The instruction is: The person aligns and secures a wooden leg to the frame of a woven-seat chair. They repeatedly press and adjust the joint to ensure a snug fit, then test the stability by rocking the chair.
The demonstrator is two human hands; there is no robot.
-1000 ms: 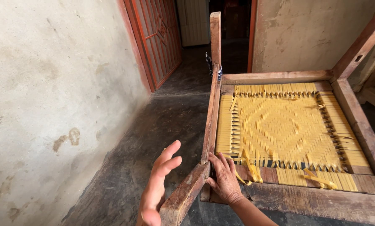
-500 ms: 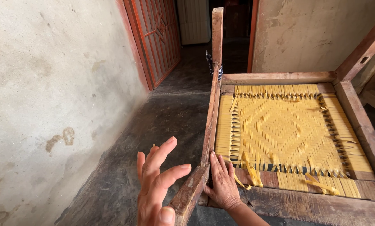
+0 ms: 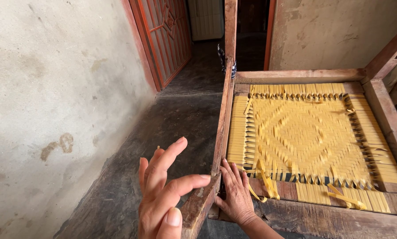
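Below my eyes, near the bottom edge of the view, my left hand (image 3: 160, 199) is raised with the fingers spread wide, and it holds nothing. Its forefinger tip touches the near wooden leg (image 3: 198, 208), which rises from the corner of the wooden frame (image 3: 304, 217) toward me. My right hand (image 3: 236, 194) lies flat on this same corner, just beside the leg, fingers stretched and a little apart, palm down on the wood; it grips nothing. A loose yellow strip (image 3: 262, 181) hangs from the weave just beside this hand, close to the fingers. The woven yellow seat (image 3: 304, 132) fills the frame, with a diamond pattern in the middle, and more strip ends stick out along its near edge. The frame stands on the dark floor (image 3: 163, 132). To the left is a rough plaster wall (image 3: 52, 88), and further back a red door (image 3: 163, 35) stands beside a dark doorway.
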